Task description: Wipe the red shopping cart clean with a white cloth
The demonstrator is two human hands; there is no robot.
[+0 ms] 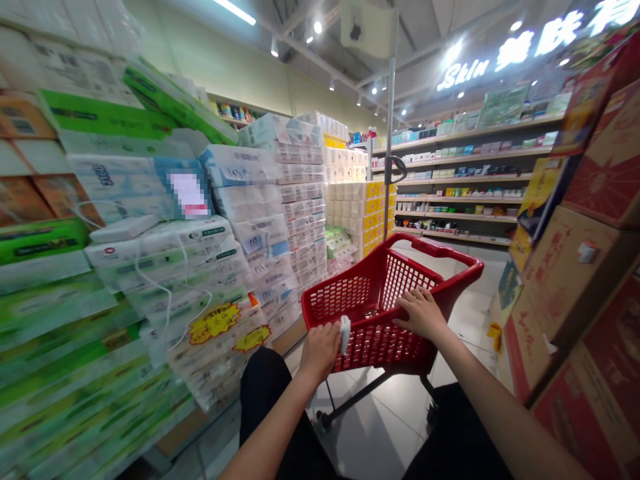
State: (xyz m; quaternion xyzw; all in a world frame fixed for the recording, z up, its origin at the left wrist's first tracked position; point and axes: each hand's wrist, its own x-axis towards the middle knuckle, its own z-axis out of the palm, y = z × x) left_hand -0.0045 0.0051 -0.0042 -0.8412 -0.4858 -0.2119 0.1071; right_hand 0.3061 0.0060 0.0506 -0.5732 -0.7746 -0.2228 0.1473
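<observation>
One red shopping cart (387, 348), perforated, on a tiled floor (390, 417), between stacked tissue packs (303, 207) and cartons (570, 273). At its near rim: left hand (320, 348), fingers curled beside a small white piece (345, 335), grip undeterminable; right hand (423, 312), fingers loosely spread over the rim. Beyond: stocked shelves (465, 179).

your left hand (321, 348) hides part of the red cart (380, 343); you can't read the pixelated pale panel (188, 192), and your forearms (477, 370) run past the bottom edge.
</observation>
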